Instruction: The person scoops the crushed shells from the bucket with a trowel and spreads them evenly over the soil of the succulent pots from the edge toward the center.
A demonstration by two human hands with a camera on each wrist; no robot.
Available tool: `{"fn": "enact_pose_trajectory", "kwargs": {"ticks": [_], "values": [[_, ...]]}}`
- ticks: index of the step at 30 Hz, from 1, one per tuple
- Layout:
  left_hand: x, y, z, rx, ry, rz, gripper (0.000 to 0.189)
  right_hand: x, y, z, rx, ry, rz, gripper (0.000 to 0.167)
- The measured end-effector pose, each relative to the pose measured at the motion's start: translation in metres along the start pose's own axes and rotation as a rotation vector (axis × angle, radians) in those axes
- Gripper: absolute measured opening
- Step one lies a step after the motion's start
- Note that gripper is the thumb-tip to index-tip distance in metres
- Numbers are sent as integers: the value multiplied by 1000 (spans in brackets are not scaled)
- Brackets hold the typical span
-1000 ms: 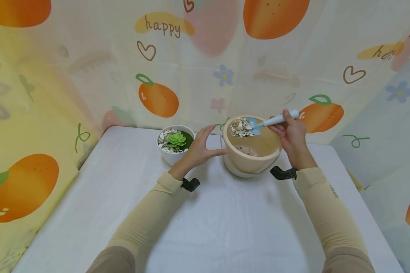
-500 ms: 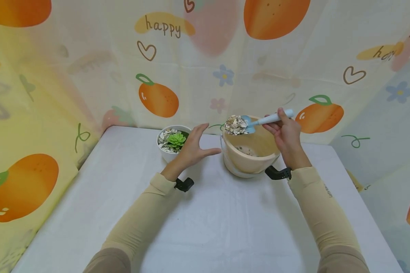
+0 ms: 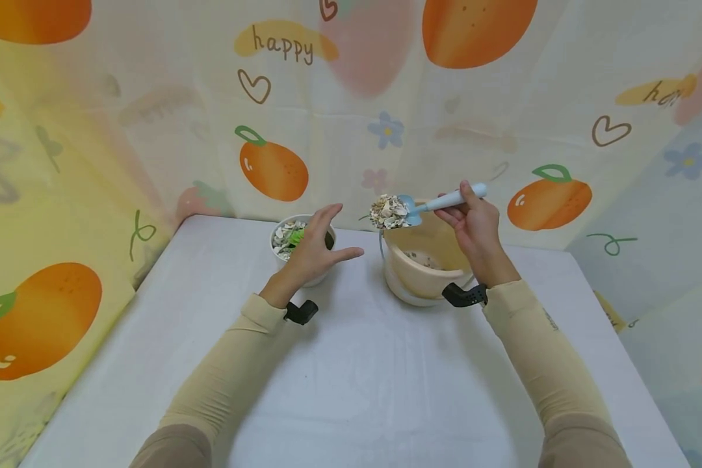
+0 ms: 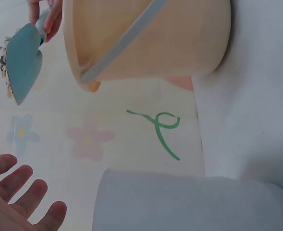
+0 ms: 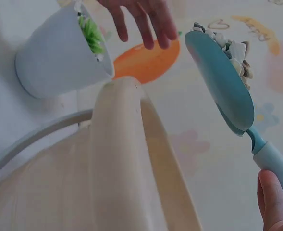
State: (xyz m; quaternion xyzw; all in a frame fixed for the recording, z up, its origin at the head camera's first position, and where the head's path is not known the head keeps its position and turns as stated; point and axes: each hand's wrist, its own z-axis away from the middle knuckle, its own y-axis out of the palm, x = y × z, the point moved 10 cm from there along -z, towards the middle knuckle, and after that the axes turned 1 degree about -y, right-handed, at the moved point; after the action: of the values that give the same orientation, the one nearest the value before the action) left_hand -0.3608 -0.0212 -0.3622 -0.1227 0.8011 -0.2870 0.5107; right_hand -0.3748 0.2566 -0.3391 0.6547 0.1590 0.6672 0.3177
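My right hand (image 3: 478, 234) grips the pale blue handle of a small trowel (image 3: 453, 198). A heap of whitish broken shell pieces (image 3: 389, 212) lies on its blade, which hangs above the left rim of a beige bucket (image 3: 409, 274). My left hand (image 3: 309, 252) holds nothing; its fingers and thumb are spread, just in front of a white plant pot (image 5: 59, 55). From the head view this hand hides part of the pot and of the green succulent (image 5: 90, 37). White pieces (image 3: 286, 237) also lie inside the pot, left of the plant.
The bucket's grey handle (image 4: 124, 41) hangs down its side. A few bits lie on the bucket's bottom. Both vessels stand near the back edge of a white-covered table (image 3: 351, 364), with a fruit-printed curtain (image 3: 339, 149) behind.
My right hand has carried the loaded trowel leftward, from over the bucket's opening to its left rim. My left hand has moved left, away from the bucket and across the pot.
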Motion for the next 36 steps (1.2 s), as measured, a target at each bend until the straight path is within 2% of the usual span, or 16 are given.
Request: {"fn": "enact_pose_trajectory", "kwargs": {"ticks": [10,17,29,36], "values": [[14,-22,5,-57,-41,-10,97,-14,21,-3,8,2,-17,19],[25,-34,8,-64,-71,10,99,-24,30,-4,-19,15,2,19],[40,-54,12,-112,-63,26,101,-47,44,-9,-62,45,31,23],[52,-60,16,-108,-79,31,103,-60,58,-9,-53,35,67,22]]}}
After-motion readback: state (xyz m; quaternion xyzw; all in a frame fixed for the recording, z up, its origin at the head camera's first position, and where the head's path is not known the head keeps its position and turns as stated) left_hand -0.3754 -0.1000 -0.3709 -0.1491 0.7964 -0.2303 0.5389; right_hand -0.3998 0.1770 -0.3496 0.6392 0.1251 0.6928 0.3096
